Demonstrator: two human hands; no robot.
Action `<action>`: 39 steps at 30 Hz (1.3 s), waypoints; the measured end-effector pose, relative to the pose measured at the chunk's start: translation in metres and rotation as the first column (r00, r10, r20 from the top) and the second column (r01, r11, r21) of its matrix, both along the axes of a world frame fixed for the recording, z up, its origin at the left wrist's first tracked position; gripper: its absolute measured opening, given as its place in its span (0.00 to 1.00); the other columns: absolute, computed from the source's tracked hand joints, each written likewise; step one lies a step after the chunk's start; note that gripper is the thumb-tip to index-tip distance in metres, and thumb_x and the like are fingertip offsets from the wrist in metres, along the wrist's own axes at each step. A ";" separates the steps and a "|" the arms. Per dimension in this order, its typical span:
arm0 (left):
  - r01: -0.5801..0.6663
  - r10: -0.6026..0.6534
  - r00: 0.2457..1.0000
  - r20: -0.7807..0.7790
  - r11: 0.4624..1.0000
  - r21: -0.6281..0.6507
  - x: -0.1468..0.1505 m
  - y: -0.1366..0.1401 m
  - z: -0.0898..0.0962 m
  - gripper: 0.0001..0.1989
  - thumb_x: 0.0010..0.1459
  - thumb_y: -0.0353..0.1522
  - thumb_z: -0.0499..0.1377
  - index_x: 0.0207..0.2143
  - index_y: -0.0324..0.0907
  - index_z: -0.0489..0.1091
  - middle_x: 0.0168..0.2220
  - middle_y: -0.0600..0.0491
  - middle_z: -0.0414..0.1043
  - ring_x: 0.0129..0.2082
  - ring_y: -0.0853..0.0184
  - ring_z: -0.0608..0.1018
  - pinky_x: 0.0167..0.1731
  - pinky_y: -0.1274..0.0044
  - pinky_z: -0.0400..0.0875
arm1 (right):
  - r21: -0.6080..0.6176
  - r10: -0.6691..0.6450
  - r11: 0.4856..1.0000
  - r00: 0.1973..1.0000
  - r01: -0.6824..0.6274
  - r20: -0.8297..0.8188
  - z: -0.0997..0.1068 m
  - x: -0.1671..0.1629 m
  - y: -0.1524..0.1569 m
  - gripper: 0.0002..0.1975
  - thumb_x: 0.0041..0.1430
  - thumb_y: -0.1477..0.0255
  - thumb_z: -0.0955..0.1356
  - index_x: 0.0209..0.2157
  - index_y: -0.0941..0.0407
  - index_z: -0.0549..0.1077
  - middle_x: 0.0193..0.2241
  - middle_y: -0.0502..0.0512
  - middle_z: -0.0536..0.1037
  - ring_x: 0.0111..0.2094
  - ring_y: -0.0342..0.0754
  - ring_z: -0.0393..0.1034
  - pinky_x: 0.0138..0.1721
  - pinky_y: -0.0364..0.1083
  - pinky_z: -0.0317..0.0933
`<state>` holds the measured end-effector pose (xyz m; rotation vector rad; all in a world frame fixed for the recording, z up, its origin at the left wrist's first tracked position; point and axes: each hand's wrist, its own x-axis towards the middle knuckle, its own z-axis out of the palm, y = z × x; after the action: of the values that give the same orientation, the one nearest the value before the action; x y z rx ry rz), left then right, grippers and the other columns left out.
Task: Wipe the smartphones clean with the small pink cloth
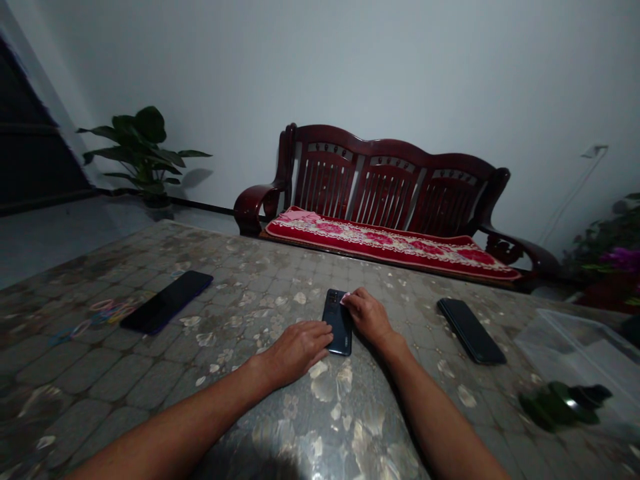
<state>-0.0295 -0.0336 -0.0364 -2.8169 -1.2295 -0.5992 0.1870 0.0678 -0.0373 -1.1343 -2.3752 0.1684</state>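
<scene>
A dark smartphone (341, 337) lies back side up on the patterned tablecloth, its camera block toward the far end. My left hand (303, 343) grips its left edge, fingers together and fingertips over the back. At the phone's upper right, my right hand (367, 317) is closed in a pinch on a small pinkish-white cloth (345, 298), which touches the back beside the cameras. Most of the cloth is hidden by the fingers.
Left lies another phone (170, 301) near several coloured bands (107, 312). To the right are a dark phone (470, 330), a green bottle (560, 405) on its side and a clear plastic box (575, 333). A wooden bench (385, 167) stands beyond the table.
</scene>
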 end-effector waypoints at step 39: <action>0.002 -0.001 1.000 0.028 1.000 -0.026 0.002 0.001 0.000 0.08 0.66 0.29 0.58 0.47 0.42 0.74 0.49 0.46 0.78 0.50 0.60 0.79 0.52 0.70 0.74 | 0.026 0.032 0.999 0.997 -0.034 0.071 0.009 -0.026 -0.005 0.10 0.69 0.74 0.65 0.42 0.53 0.79 0.37 0.56 0.74 0.38 0.48 0.69 0.37 0.43 0.59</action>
<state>-0.0276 -0.0322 -0.0360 -2.8403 -1.2490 -0.6296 0.1609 0.0627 -0.0283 -1.1055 -2.4518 0.1093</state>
